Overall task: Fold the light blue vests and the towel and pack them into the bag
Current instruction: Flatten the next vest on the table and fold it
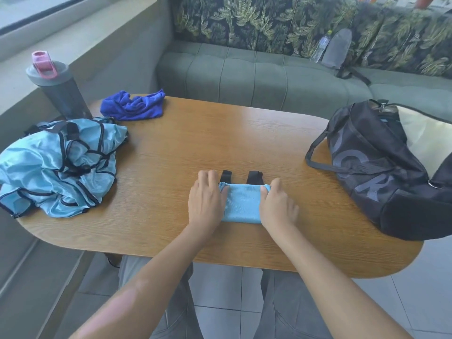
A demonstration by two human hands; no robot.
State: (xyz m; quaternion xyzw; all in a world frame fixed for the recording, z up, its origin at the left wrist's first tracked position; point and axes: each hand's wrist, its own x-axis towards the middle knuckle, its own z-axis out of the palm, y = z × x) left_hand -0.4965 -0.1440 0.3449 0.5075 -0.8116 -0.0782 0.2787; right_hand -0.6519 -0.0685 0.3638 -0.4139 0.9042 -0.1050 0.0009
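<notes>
counter: long oval wooden counter (220, 133) carrying everything; grey tufted sofa (244, 77) runs behind it

bag: big black duffel bag with grey lettering (381, 172) sits at the right end, top looks unzipped with a pale lining showing; can't see anything packed in it from here, so I'd say packing hasn't started

pile: crumpled heap of shiny light blue vests with black trim (58, 165) on the left end, well apart from the hands; none of those folded yet, can't count how many

towel: scrunched royal blue towel (133, 106) at the far left edge, near the tall grey bottle with a pink lid (55, 91); still to fold

folded vest: small light blue vest folded into a neat rectangle (241, 204) near the front edge at the middle; long axis runs left to right across the counter, two black straps poke out of the far edge pointing away from the person

left hand: left hand (208, 199) lies flat on the left end of the rectangle, fingers straight and together, pressing down

right hand: right hand (276, 206) at the right end, fingers curled round the far right corner, gripping the fabric

progress: roughly one vest about done; the pile, the towel and all the packing are left, so early days imo
</notes>
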